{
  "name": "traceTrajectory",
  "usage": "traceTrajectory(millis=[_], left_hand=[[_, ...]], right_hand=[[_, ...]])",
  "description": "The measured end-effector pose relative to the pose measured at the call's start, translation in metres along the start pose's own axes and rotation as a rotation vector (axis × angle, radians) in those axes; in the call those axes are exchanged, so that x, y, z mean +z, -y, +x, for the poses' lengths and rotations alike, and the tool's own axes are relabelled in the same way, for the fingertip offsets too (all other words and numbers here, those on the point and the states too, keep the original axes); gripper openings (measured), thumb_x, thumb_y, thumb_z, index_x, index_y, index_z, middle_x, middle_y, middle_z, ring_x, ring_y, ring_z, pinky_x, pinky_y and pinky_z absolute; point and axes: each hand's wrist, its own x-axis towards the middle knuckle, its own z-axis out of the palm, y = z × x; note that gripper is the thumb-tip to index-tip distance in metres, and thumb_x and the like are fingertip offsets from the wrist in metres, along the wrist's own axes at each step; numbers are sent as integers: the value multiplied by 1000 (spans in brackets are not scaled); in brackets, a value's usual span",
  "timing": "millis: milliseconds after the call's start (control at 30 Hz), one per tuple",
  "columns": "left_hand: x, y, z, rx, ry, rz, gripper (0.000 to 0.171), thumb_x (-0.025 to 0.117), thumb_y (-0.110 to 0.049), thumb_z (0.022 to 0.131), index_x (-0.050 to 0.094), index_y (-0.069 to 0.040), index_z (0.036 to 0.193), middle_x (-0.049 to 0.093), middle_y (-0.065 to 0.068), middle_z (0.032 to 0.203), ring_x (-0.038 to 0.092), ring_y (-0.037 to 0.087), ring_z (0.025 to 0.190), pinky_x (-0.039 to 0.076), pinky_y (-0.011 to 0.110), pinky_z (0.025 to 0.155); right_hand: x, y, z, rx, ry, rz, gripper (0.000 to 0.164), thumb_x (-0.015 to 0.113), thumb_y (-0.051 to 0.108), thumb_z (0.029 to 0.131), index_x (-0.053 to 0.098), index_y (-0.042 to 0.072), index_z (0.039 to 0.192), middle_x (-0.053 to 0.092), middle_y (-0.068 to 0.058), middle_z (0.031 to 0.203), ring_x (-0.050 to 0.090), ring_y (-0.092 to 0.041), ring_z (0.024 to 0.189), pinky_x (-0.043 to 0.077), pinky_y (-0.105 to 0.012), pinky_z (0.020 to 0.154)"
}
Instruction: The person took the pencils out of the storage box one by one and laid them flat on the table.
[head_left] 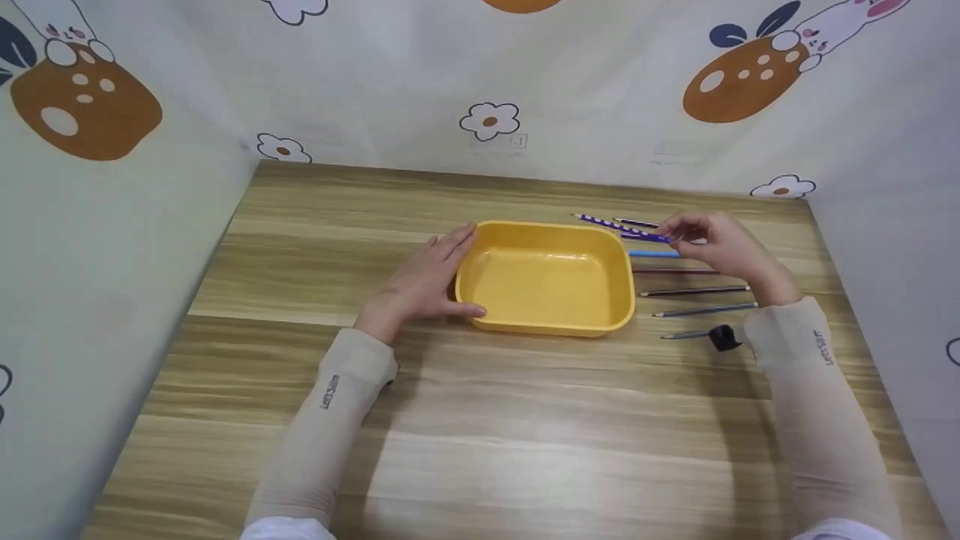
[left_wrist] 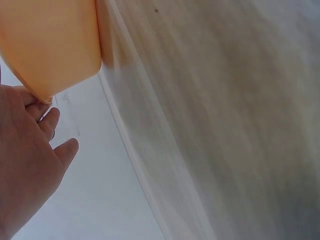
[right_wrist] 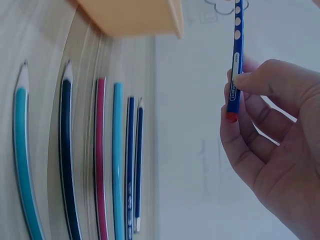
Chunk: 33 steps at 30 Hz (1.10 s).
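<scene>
A yellow rectangular box (head_left: 544, 326), with no lid, stands on the wooden table. My left hand (head_left: 424, 281) rests against its left end, fingers fairly straight along the rim and thumb over the near left corner. In the left wrist view, fingertips touch the edge of the box (left_wrist: 55, 45). Between thumb and fingers, my right hand (head_left: 716, 240) pinches a blue-purple pencil with pale dots (head_left: 619, 225) near its red end. That pencil is raised, its tip pointing left above the box's far right corner. The right wrist view shows the hand (right_wrist: 280, 120) round its lower end.
Several pencils lie in a row right of the box, among them a light blue pencil (right_wrist: 117, 155), a red pencil (right_wrist: 101, 155) and a teal pencil (right_wrist: 22, 145). A patterned cloth (head_left: 405, 90) hangs behind the table (head_left: 480, 420) and at both sides.
</scene>
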Motion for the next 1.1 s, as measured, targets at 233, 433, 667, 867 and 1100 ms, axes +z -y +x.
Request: traceTrajectory(millis=[233, 433, 667, 867, 1100], left_hand=[[1, 2, 0, -5, -3, 2, 124, 66, -79, 74, 5, -14, 162, 3, 0, 171, 7, 19, 158, 7, 42, 131], [0, 2, -3, -16, 10, -17, 125, 64, -80, 73, 4, -15, 162, 1, -2, 171, 7, 18, 158, 5, 42, 131], [0, -1, 0, -7, 15, -8, 124, 66, -78, 75, 5, -14, 162, 1, -1, 171, 9, 18, 157, 6, 43, 131], [-1, -1, 0, 11, 12, 5, 123, 67, -77, 75, 6, -13, 162, 1, 0, 171, 10, 20, 157, 8, 44, 130], [-2, -2, 0, -16, 24, 9, 123, 67, -77, 75, 5, -13, 162, 1, -1, 171, 9, 18, 157, 6, 43, 131]], right_hand=[[-12, -16, 8, 98, -4, -39, 23, 60, 4, 96, 70, 0, 117, 69, -20, 114, 57, 0, 88, 46, -3, 78], [-17, -30, 20, 139, 12, -48, 25, 59, 4, 96, 68, -2, 119, 68, -22, 117, 59, -8, 92, 45, -3, 77], [-24, -46, 29, 190, 20, -89, 25, 56, 3, 97, 66, -4, 119, 66, -24, 117, 56, 0, 90, 42, -2, 74], [-24, -62, 44, 204, 34, -176, 27, 55, 3, 96, 68, -3, 119, 67, -25, 115, 61, -24, 97, 53, -28, 85], [-22, -74, 60, 235, 103, -223, 30, 50, -3, 94, 65, -9, 118, 65, -32, 117, 60, -44, 105, 50, -59, 93]])
